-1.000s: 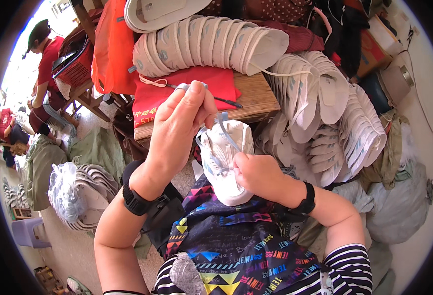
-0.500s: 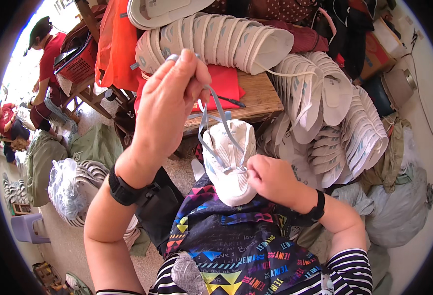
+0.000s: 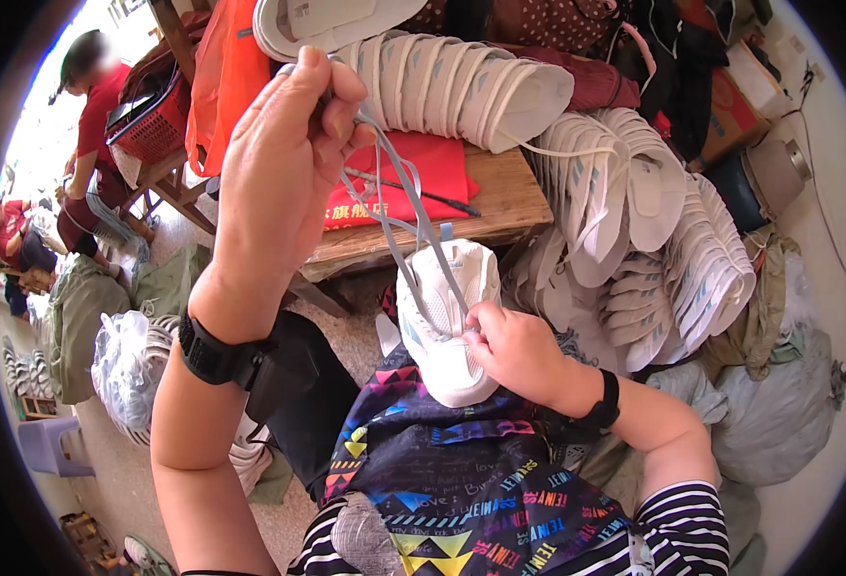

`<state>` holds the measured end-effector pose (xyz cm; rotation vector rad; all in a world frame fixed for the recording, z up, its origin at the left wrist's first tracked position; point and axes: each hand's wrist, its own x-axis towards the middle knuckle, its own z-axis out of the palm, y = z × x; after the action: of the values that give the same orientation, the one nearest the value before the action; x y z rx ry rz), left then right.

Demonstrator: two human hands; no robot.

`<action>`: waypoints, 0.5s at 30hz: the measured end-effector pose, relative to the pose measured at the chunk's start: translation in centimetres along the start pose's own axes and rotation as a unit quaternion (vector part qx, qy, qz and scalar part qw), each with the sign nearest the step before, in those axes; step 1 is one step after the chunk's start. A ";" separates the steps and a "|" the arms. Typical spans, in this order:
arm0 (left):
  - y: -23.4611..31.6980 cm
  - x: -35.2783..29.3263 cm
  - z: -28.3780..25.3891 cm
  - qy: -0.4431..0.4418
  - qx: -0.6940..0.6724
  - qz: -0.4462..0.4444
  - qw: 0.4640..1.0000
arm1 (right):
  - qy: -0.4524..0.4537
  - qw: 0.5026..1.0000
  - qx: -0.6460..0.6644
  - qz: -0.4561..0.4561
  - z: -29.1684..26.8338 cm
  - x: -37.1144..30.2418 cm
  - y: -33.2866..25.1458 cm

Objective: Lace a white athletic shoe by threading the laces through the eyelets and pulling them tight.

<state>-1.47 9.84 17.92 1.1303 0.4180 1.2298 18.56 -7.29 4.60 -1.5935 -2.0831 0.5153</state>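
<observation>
A white sneaker upper rests toe toward me at the top of my dark patterned apron. Grey shoelaces run from its lacing area up to my left hand, raised high on the left with its fingers closed round them. The laces are stretched fairly straight near the shoe, with loops hanging below the fist. My right hand is at the right side of the shoe, fingers pinched against the lower lacing. What its fingertips grip there is too small to make out.
Behind the shoe stands a wooden bench with a red bag and a thin dark tool. A nested row of white shoe uppers lies on it; more stacks hang right. A purple stool and co-workers are left.
My left hand has moved up and to the left, drawing the laces out longer. My right hand has shifted slightly left and stays at the shoe's lacing.
</observation>
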 end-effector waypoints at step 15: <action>2.4 -5.7 -6.0 0.103 -0.058 -0.022 0.993 | 0.108 0.980 -0.059 -0.157 1.7 3.1 -3.4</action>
<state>-9.39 7.29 15.63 0.8941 0.5166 1.3204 14.19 -5.18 5.54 -1.2799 -2.1705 0.1070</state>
